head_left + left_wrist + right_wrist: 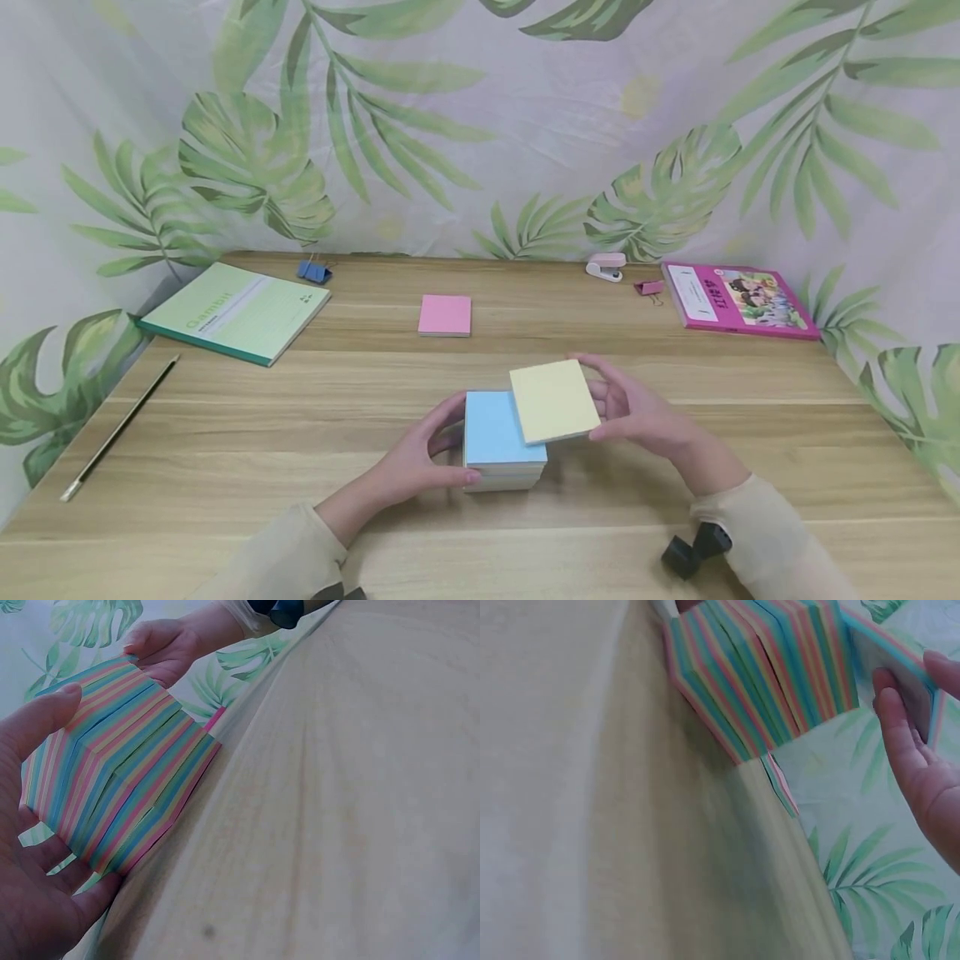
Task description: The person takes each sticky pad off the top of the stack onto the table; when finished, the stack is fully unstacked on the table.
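Note:
A tall stack of sticky note pads (501,433), blue on top, stands on the table before me. My left hand (422,457) grips its left side, thumb at the near corner. In the left wrist view the sides of the stack (127,769) show pink, yellow and blue stripes. My right hand (641,410) pinches a pad with a yellow top (555,402) by its right edge. This pad sits slightly turned, overlapping the stack's right part. In the right wrist view the held pad (889,646) tilts away from the stack; whether they touch, I cannot tell.
A pink sticky note pad (445,316) lies farther back. At the left are a green notebook (236,310), a pencil (123,425) and a blue binder clip (314,272). Toward the back right lie a white-pink stapler (606,267), a pink binder clip (649,287) and a pink book (738,298).

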The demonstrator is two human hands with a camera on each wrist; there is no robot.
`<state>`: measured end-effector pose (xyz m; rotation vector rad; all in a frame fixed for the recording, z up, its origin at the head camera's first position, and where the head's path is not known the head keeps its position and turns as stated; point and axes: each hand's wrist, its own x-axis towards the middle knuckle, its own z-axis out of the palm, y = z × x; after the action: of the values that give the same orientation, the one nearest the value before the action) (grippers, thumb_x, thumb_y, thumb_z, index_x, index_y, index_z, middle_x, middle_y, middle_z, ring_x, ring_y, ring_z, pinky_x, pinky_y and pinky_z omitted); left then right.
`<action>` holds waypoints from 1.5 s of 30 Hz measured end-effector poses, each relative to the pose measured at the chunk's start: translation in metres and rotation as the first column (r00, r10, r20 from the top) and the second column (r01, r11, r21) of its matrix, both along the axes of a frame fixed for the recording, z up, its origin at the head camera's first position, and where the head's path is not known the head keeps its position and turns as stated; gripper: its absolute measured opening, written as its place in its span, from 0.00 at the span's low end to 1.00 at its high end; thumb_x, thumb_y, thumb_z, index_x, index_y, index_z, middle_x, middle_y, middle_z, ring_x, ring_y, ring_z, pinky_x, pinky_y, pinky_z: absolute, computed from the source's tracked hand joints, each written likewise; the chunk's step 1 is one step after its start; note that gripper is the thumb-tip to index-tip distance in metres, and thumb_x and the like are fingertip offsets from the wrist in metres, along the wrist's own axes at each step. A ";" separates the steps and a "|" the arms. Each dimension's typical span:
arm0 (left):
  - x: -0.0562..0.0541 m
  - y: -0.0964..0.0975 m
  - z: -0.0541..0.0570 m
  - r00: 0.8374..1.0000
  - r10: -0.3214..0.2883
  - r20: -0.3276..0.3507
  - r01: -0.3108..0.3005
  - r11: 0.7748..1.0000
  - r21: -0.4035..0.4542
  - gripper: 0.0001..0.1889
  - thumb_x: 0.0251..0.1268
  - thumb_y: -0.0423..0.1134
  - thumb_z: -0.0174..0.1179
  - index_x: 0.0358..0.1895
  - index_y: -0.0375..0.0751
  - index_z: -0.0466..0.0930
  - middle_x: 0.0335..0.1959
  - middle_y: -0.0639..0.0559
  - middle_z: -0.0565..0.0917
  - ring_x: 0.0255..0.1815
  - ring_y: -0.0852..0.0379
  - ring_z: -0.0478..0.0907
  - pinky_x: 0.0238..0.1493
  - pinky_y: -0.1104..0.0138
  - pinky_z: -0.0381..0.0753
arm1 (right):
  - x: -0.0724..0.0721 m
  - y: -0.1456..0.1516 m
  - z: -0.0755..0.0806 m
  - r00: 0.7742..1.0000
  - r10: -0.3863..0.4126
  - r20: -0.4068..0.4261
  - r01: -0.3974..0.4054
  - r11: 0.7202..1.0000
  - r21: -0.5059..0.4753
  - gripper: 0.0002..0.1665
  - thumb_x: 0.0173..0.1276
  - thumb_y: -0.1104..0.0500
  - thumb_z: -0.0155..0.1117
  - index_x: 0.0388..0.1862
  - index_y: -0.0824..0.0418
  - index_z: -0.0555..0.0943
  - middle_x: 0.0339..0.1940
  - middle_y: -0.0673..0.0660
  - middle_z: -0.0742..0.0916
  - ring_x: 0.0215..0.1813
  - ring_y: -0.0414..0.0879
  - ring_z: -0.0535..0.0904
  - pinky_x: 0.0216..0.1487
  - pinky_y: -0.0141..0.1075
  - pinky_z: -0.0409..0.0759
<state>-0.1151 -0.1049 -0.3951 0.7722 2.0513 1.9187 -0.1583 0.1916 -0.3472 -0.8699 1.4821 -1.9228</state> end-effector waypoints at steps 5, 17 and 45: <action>0.000 -0.001 0.000 1.000 -0.005 0.009 0.005 1.000 0.000 0.44 0.42 0.31 0.67 0.64 0.42 0.51 0.60 0.42 0.60 0.60 0.49 0.56 0.58 0.60 0.59 | -0.025 0.000 0.007 0.992 -0.063 0.108 0.067 0.997 -0.042 0.51 0.50 0.82 0.49 0.67 0.61 0.37 0.55 0.63 0.70 0.50 0.52 0.71 0.47 0.38 0.73; 0.001 -0.001 0.002 0.999 -0.007 0.037 0.008 1.000 -0.010 0.44 0.42 0.32 0.67 0.64 0.42 0.51 0.60 0.42 0.59 0.60 0.48 0.56 0.58 0.61 0.58 | -0.110 -0.033 -0.004 0.916 -0.290 0.279 0.256 0.954 0.154 0.51 0.53 0.82 0.43 0.68 0.50 0.36 0.63 0.70 0.55 0.40 0.47 0.74 0.55 0.42 0.65; 0.000 -0.002 -0.001 0.998 0.017 0.063 -0.014 0.998 -0.054 0.46 0.41 0.35 0.68 0.65 0.45 0.49 0.60 0.46 0.59 0.60 0.51 0.57 0.57 0.65 0.60 | -0.162 -0.069 -0.040 0.857 -0.370 0.358 0.253 0.909 0.332 0.53 0.53 0.82 0.46 0.68 0.48 0.39 0.63 0.67 0.58 0.46 0.52 0.73 0.48 0.37 0.72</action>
<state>-0.1151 -0.1068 -0.3963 0.6766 2.0674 1.8638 -0.3207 0.1229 -0.3867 -0.0772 1.6371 -1.9041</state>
